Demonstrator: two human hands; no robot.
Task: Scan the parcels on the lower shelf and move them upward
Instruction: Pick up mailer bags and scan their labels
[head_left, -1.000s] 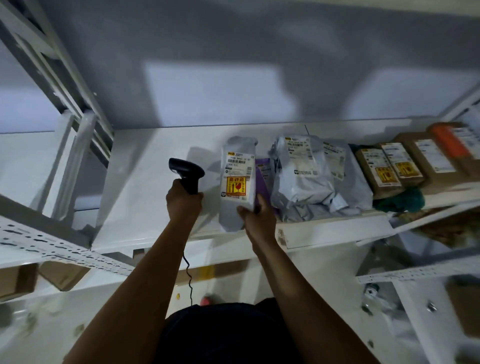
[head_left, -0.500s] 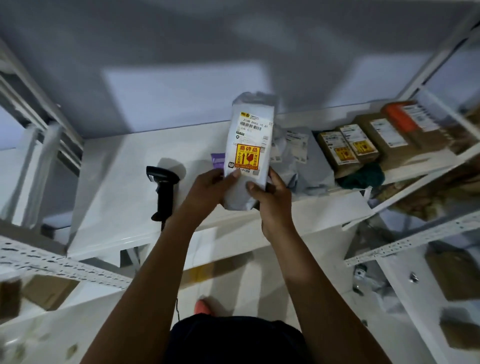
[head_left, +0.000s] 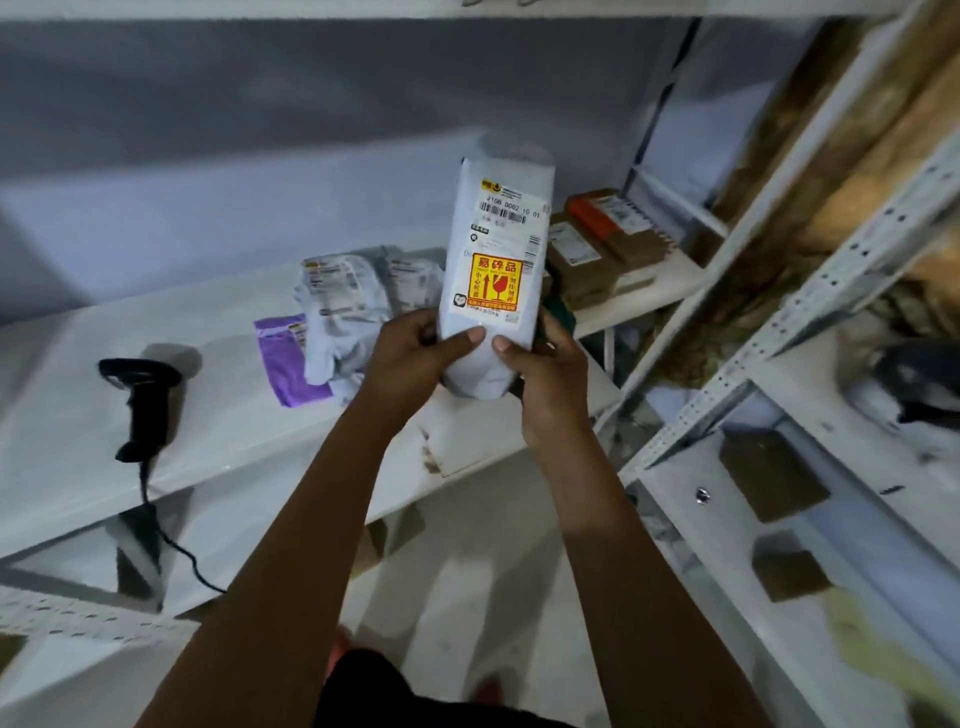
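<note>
One white yellow-stickered parcel (head_left: 493, 270), upright.

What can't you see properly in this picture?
- White parcel, head view: its lower end is hidden by the left hand and right hand.
- Its label's small print: too small to read.
- Purple parcel: partly under the grey bags.
- Scanner cable: runs out of sight below the shelf.
</note>
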